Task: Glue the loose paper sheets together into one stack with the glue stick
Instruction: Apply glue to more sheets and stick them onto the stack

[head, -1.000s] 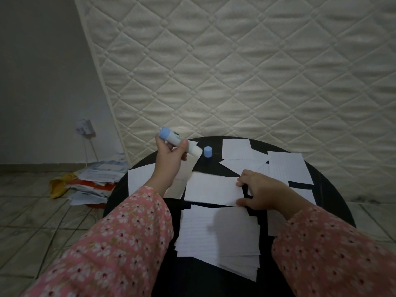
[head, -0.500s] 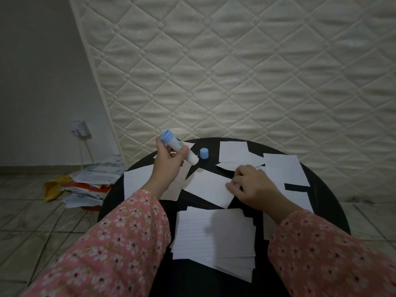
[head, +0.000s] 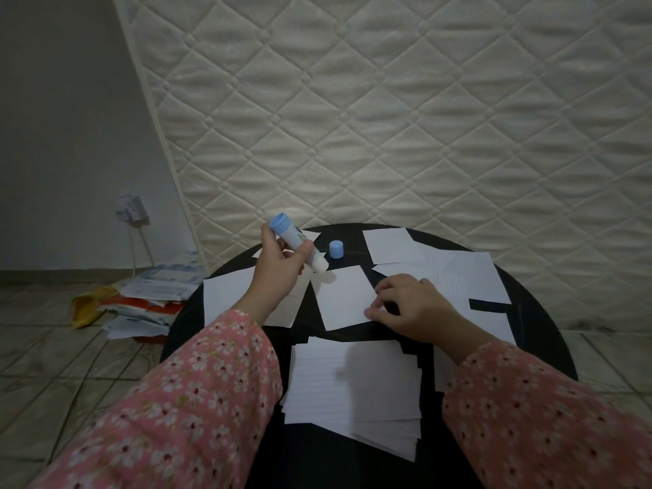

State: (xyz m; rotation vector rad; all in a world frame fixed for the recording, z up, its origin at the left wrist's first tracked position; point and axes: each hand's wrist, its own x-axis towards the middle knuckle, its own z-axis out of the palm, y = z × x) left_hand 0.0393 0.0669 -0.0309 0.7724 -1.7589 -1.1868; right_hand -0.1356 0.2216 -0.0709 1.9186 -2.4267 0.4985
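My left hand (head: 278, 268) grips an uncapped blue-and-white glue stick (head: 298, 246), raised above the table with its white tip pointing down to the right. Its blue cap (head: 336, 249) stands on the round black table (head: 543, 333) just beyond. My right hand (head: 409, 307) pinches the right edge of a loose white sheet (head: 344, 300) lying at the table's middle. A stack of lined sheets (head: 356, 386) lies nearest me. Several more loose sheets (head: 465, 277) lie scattered at the back right and left (head: 225, 294).
A quilted mattress (head: 388, 118) leans against the wall right behind the table. On the tiled floor to the left lies a heap of papers and packets (head: 148, 298), under a wall socket with a plug and cord (head: 131, 210).
My right hand has turned and slid the loose middle sheet toward the table's centre. My left hand with the glue stick has stayed raised.
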